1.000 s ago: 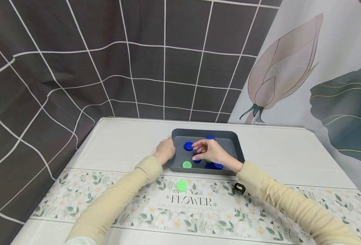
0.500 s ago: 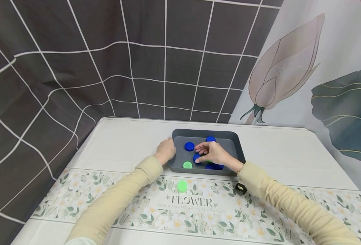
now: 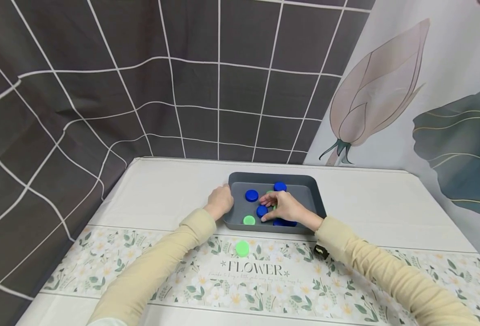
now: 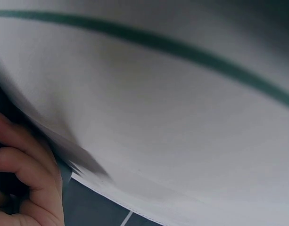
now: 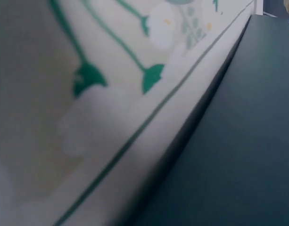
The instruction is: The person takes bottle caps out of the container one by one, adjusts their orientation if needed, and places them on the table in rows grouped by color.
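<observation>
In the head view, a shallow grey tray (image 3: pixel 306 203) on the table holds several round blue and green caps. My left hand (image 3: pixel 220 199) grips its left wall, and the left wrist view shows that hand's curled fingers (image 4: pixel 33 169) at the dark wall. Over the tray's middle, my right hand (image 3: pixel 286 208) has its thumb and fingertips parted around a blue cap (image 3: pixel 262 211). The thumb tip is at the cap's lower right edge, with a gap below the fingertips. Green caps partly show behind this hand. The right wrist view shows mainly the tray's wall (image 5: pixel 229 141).
One green cap (image 3: pixel 242 248) lies outside the tray on the floral runner (image 3: pixel 195 290). Inside are another green cap (image 3: pixel 249 220) and blue caps (image 3: pixel 251 195) around the right hand. A small black object (image 3: pixel 320 251) is by the right cuff. A dark grid curtain (image 3: pixel 191 90) hangs behind.
My right thumb and fingers have shifted slightly right; the thumb, earlier in front of the blue cap, now uncovers more of it. The left hand and tray stay in place.
</observation>
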The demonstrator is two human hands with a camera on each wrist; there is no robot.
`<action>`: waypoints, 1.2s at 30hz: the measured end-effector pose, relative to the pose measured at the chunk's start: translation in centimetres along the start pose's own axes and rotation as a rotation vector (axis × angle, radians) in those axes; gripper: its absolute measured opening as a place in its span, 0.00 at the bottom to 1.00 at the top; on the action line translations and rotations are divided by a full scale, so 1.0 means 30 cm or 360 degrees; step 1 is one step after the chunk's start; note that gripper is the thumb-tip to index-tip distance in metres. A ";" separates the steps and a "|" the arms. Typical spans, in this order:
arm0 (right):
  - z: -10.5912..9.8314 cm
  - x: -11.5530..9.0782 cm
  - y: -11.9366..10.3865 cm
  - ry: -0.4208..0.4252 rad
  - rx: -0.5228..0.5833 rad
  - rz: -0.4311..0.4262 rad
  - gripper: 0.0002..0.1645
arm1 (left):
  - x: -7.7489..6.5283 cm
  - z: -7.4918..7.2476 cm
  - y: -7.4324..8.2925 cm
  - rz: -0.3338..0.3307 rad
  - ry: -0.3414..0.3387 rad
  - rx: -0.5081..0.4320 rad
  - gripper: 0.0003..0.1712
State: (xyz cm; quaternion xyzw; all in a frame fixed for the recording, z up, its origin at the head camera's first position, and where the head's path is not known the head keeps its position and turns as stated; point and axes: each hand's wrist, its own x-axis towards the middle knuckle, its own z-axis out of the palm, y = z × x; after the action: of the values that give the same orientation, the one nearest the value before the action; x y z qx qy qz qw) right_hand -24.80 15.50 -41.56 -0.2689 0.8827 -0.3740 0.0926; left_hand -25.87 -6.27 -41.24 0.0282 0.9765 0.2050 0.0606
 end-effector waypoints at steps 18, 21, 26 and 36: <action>0.013 -0.006 0.004 0.0012 -0.0077 -0.0045 0.23 | 0.009 0.007 -0.007 0.0013 -0.0011 -0.0036 0.16; 0.014 -0.006 0.006 0.0019 -0.0090 -0.0036 0.23 | 0.009 0.005 -0.003 0.0008 -0.0014 -0.0026 0.16; 0.015 -0.009 0.004 0.0035 -0.0119 -0.0041 0.22 | 0.008 0.005 -0.001 -0.0001 -0.0014 -0.0025 0.16; 0.010 -0.004 0.011 0.0049 -0.0088 -0.0019 0.21 | 0.007 0.002 0.000 0.0000 -0.0003 -0.0016 0.16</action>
State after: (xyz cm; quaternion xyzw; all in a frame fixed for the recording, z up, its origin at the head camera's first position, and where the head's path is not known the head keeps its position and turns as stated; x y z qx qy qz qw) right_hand -24.73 15.58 -42.03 -0.2708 0.8925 -0.3541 0.0692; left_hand -26.06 -6.23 -41.32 0.0282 0.9754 0.2097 0.0615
